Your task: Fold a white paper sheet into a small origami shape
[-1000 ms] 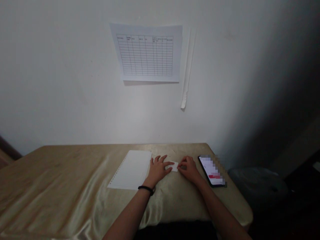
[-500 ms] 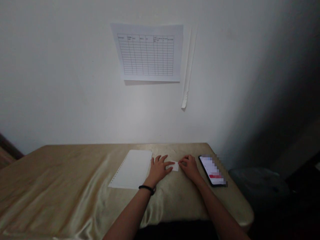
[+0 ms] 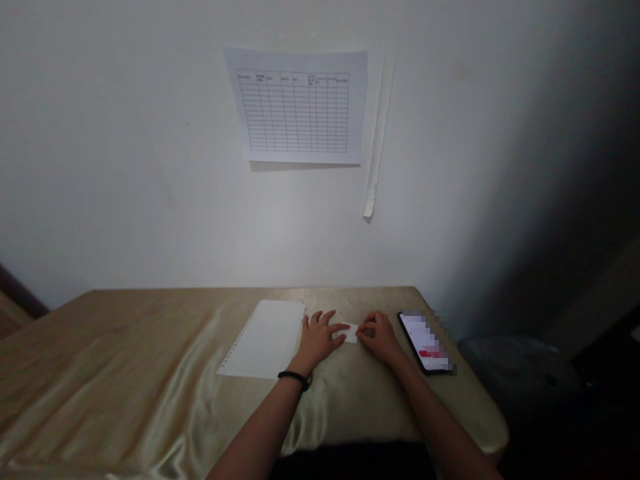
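Note:
A small white piece of paper point(image 3: 351, 332) lies on the table's tan satin cloth point(image 3: 150, 373). My left hand point(image 3: 319, 338) rests flat on its left part, fingers spread, with a black band on the wrist. My right hand point(image 3: 379, 335) is curled, its fingertips pinching the paper's right edge. Most of the small paper is covered by my fingers.
A larger white sheet with punched holes point(image 3: 265, 338) lies just left of my left hand. A phone with a lit screen point(image 3: 426, 342) lies right of my right hand near the table's edge. A printed grid sheet point(image 3: 296, 107) hangs on the wall. A dark round stool point(image 3: 515, 373) stands at right.
Both hands stay on the small paper; my right fingers have shifted slightly along its right edge. Nothing else has moved.

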The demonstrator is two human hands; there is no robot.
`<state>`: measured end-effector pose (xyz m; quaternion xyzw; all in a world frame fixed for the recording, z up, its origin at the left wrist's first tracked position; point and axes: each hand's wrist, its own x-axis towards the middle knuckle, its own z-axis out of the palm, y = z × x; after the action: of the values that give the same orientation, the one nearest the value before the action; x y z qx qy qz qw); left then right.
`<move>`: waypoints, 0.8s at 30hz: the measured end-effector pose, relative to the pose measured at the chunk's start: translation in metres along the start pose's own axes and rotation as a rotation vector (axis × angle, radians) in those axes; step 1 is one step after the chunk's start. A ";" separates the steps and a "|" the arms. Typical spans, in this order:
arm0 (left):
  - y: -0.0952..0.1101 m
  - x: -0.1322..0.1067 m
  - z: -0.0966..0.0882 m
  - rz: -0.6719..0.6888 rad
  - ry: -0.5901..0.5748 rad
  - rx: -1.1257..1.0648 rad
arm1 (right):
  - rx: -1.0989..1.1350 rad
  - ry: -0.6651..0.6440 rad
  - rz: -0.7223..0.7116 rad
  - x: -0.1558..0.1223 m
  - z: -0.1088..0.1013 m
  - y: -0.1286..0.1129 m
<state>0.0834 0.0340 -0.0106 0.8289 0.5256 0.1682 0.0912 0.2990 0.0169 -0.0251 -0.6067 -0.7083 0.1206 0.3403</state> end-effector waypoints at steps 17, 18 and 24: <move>-0.001 -0.001 0.001 0.011 0.008 0.042 | 0.141 0.007 -0.050 -0.001 0.002 0.008; -0.001 -0.001 0.001 0.010 0.006 0.043 | 0.145 0.039 -0.027 0.000 0.004 0.009; -0.001 0.000 0.001 0.007 0.009 0.023 | 0.118 0.134 0.086 0.007 0.011 0.012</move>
<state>0.0831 0.0348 -0.0122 0.8311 0.5249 0.1661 0.0790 0.3008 0.0289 -0.0376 -0.6222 -0.6489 0.1357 0.4164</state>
